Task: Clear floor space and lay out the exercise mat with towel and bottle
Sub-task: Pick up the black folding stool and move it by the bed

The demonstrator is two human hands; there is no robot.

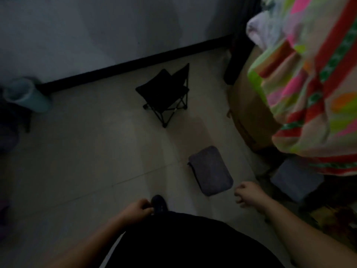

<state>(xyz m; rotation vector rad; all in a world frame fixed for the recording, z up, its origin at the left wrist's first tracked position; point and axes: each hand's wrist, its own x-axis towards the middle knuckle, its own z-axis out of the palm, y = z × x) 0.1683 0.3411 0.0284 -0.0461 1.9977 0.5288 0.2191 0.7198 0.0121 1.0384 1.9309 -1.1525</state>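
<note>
The room is dim and the picture is blurred. A rolled teal exercise mat point(27, 95) leans at the far left by the wall. A small black folding chair point(166, 91) stands on the tiled floor near the wall. A grey padded stool point(211, 171) sits on the floor just ahead of my right hand point(248, 194), whose fingers are loosely curled and empty. My left hand point(138, 210) hangs low by my dark clothing with its fingers curled, holding nothing I can see. No towel or bottle is clearly visible.
A bed with a bright striped blanket point(313, 89) fills the right side, with a cardboard box point(249, 113) and a grey box point(297, 178) beside it. My dark shoe point(159, 205) is on the floor. Pale tiles point(87, 161) stretch to the left.
</note>
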